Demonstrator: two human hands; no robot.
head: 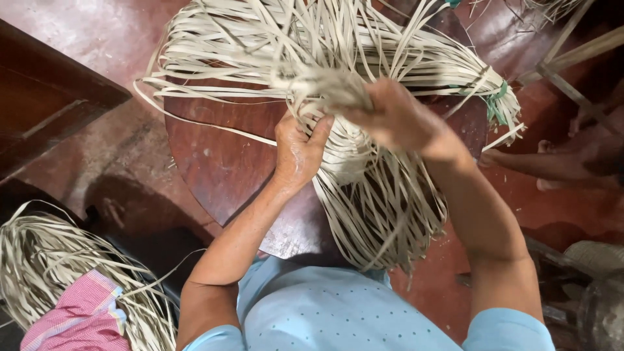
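While the fingers of the left hand [298,151] clench a hank of pale flat cane strips [364,188], the right hand [390,117] closes over the same bundle just above it. Most strips lie loose and fanned over the round wooden table [214,162]; nothing looks woven yet. Beyond the table's right edge, green ties [497,101] bind one end.

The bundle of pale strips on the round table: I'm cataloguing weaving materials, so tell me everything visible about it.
The bundle of strips is made of long, flat, pale straw-coloured strands, like split cane or palm. It lies across the round table, its loose ends hanging toward the person. A green tie binds one part. The left hand and right hand both grip it at the middle.
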